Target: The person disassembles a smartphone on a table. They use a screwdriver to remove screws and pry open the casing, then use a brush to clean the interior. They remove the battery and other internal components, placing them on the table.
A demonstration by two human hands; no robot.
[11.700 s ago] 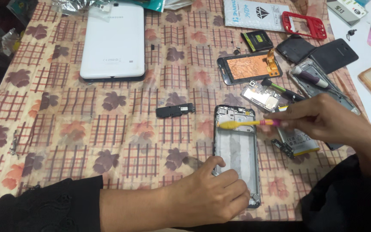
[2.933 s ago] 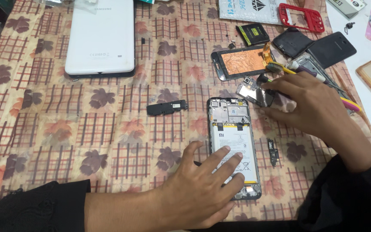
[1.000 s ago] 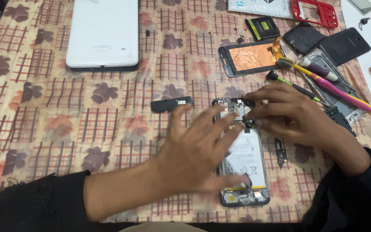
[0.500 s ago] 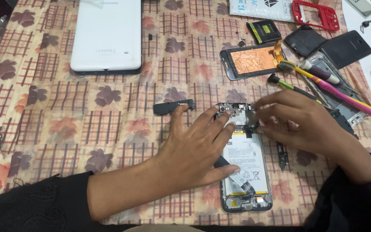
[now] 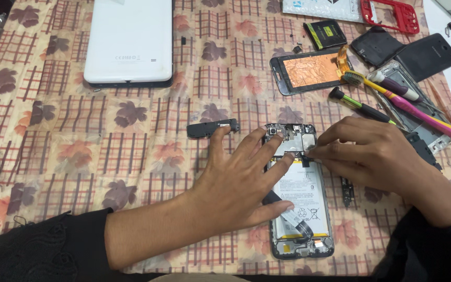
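The opened black smartphone with exposed white battery lies on the patterned worktop. The left hand, spread flat, pins it; the right hand pinches a small part at its board and could tear a connector if it slips.

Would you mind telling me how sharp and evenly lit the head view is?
Head view: soft, even light, faint shadows under the left hand and right hand; the opened phone is sharp; the white tablet shows mild glare; no visible blur.
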